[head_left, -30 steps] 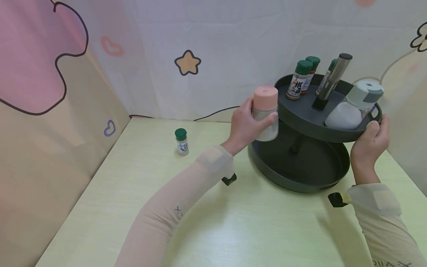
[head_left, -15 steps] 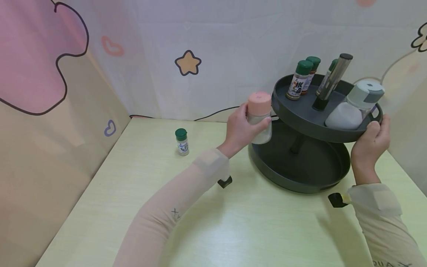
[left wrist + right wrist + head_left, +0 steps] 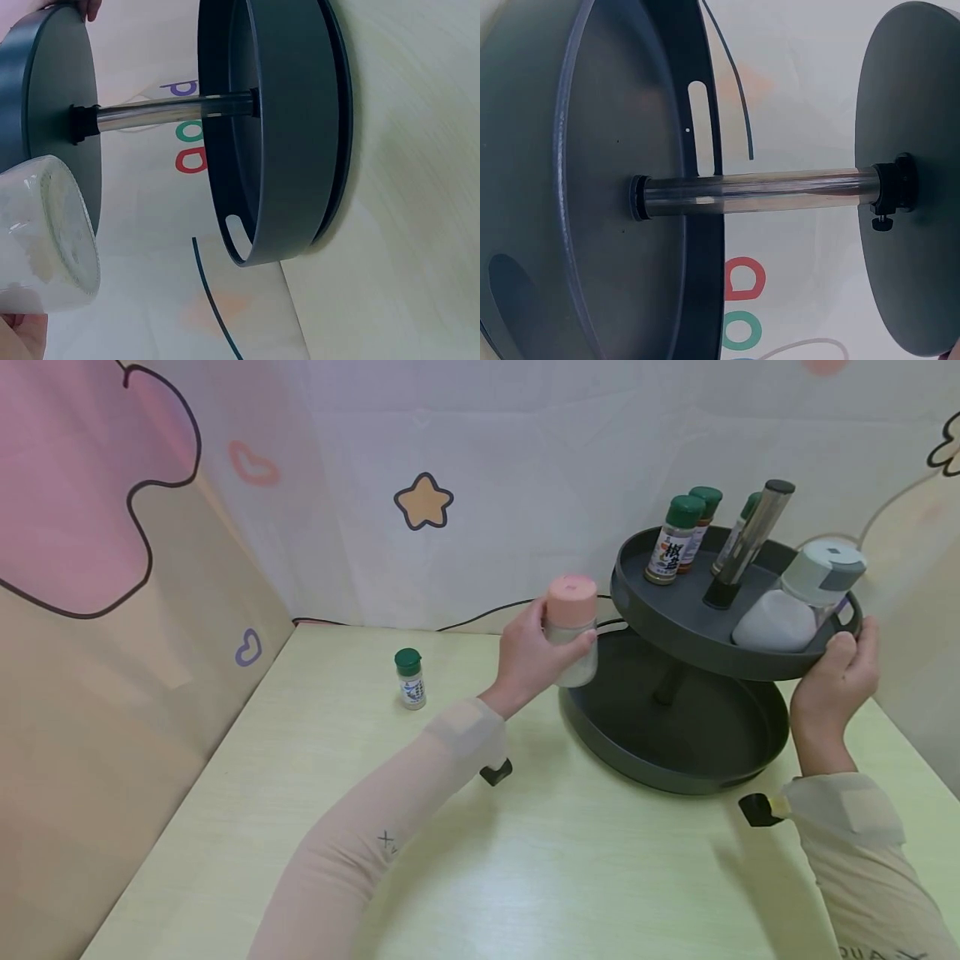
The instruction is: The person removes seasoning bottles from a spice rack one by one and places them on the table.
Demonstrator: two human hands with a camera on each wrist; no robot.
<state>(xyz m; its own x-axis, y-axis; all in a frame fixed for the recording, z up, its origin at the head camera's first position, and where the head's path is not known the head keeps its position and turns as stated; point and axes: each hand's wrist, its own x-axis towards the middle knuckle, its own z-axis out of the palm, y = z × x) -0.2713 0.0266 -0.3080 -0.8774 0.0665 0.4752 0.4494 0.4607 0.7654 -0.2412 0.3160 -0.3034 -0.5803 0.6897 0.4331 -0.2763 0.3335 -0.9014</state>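
Observation:
My left hand (image 3: 531,658) grips a clear jar with a pink lid (image 3: 572,628), held upright in the air just left of a two-tier dark grey rack (image 3: 675,772). In the left wrist view the jar's base (image 3: 71,232) shows, close to the underside of the upper tray. My right hand (image 3: 834,697) holds the right rim of that upper tray (image 3: 705,652) by its handle slot, thumb on the outside. On the tray stand several green-capped spice bottles (image 3: 670,542) and a white-lidded jar (image 3: 780,610), around a metal post (image 3: 753,539).
A green-capped spice bottle (image 3: 410,679) stands alone on the pale table (image 3: 450,877), left of the rack. The bare lower tray (image 3: 660,727) rests on the table. Behind, a printed cloth wall (image 3: 487,543) rises, with a dark cable (image 3: 487,612) along its foot.
My left hand has drawn the pink-lidded jar leftward and slightly down, away from the upper tray's rim. My right hand stays on the tray.

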